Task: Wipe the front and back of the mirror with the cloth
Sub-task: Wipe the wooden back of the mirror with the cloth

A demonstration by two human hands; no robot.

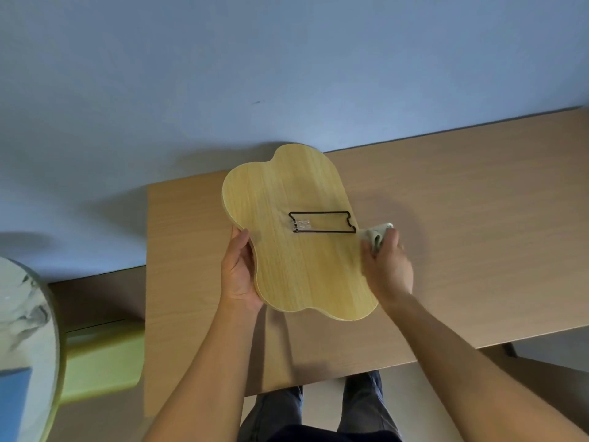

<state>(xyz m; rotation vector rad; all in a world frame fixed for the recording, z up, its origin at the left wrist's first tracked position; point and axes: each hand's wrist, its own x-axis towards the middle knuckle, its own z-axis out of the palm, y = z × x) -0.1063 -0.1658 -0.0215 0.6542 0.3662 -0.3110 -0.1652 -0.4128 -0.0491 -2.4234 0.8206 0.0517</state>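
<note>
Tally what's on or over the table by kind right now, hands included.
Mirror, wooden back facing the camera: 1
Wire stand on that back: 1
Cloth: 1
Hands: 2, left hand gripping the mirror's edge, right hand holding the cloth at the other edge
Table: 1
Total: 6

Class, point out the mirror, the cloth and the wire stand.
mirror (299, 269): head view, bare wooden back panel.
cloth (376, 237): head view, bunched folds above the right hand.
wire stand (322, 222): head view, middle of the black loop.
</note>
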